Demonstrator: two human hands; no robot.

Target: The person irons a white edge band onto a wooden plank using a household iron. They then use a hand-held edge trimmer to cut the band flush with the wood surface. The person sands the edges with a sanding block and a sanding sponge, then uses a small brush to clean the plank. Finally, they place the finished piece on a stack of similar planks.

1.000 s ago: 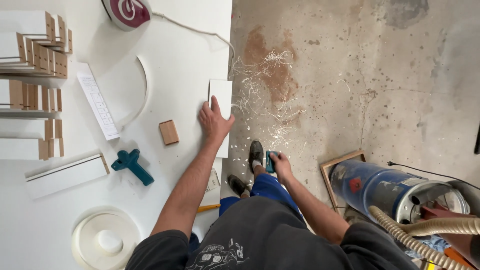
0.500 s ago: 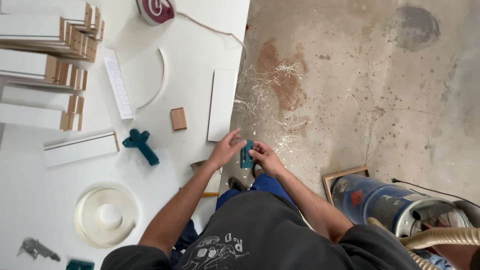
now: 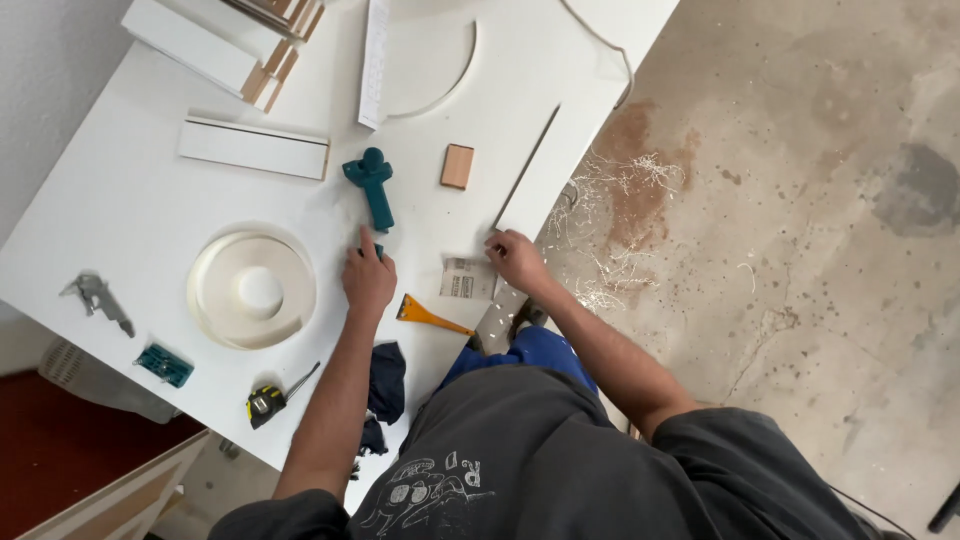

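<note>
Lying between hands [image 3: 369, 280]: sandpaper sheet [image 3: 467, 279]

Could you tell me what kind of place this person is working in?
Most likely a woodworking shop: wood shavings lie on the stained concrete floor, and the white workbench carries a tape measure, cut white panels and a small wooden block.

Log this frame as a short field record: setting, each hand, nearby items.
Setting: white worktable, concrete floor with shavings
Left hand: on the table, fingertips at the end of a teal tool
Right hand: at the near end of a white board, beside a sandpaper sheet
Nearby: orange scraper, wood block, white round disc, tape measure
</note>
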